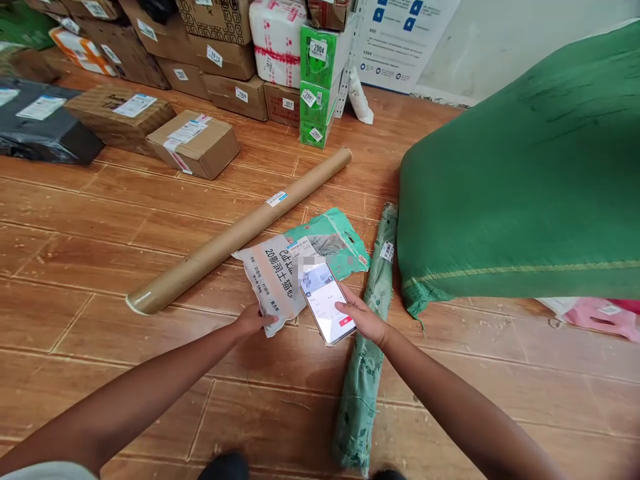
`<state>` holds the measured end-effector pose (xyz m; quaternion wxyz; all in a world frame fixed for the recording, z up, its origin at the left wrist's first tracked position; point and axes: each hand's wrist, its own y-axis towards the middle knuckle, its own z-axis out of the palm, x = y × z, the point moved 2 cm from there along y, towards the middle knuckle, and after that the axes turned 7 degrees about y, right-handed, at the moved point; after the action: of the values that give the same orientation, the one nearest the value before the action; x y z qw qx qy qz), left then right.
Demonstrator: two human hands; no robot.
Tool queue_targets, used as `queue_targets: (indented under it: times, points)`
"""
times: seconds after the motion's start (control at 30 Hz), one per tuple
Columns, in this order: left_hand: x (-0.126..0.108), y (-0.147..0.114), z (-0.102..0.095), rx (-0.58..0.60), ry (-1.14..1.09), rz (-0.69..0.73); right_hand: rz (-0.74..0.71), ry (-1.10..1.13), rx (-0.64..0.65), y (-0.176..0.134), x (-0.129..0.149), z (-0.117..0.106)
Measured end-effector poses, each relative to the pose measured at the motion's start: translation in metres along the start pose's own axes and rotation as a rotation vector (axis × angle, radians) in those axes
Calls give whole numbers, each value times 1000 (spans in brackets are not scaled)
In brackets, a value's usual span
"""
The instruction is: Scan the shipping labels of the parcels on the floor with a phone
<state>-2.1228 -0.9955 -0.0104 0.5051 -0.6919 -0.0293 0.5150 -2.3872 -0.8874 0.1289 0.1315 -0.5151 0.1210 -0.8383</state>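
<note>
My left hand (254, 321) is closed on the near left corner of a bag of cat litter (273, 277), its thumb lying over the edge. The bag is white and green, with a carry slot at its far end and a shipping label on top. In my right hand (364, 317) is a smartphone (327, 303), screen up and lit, with the thumb over the screen. The phone hides part of the bag. Beyond the bag lies a long brown cardboard tube (240, 233). A long green wrapped roll (367, 373) rests on the floor below my right hand.
A big green sack (515, 193) bulges at the right. Stacked cartons (225, 60) and green boxes (316, 87) line the back. A small carton (195, 143) and a black-wrapped parcel (45, 123) stand at the left. Pink packaging (600, 317) shows beneath the sack's right side.
</note>
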Motion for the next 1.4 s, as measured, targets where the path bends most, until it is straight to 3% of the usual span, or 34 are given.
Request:
queue_targets:
  times: [0.17, 0.4, 0.8, 1.2, 1.4]
  points:
    - [15, -4, -13, -25, 94, 122, -15, -12, 15, 15, -3, 11]
    - [23, 7, -14, -82, 84, 124, -40, -37, 44, 34, 1, 21]
    - [41, 15, -19, -60, 60, 147, -59, -49, 22, 41, 1, 24]
    - [30, 8, -16, -52, 60, 101, -46, -23, 33, 35, 4, 24]
    - [26, 6, -16, -30, 91, 69, 41, 174, 102, 19, 9, 36]
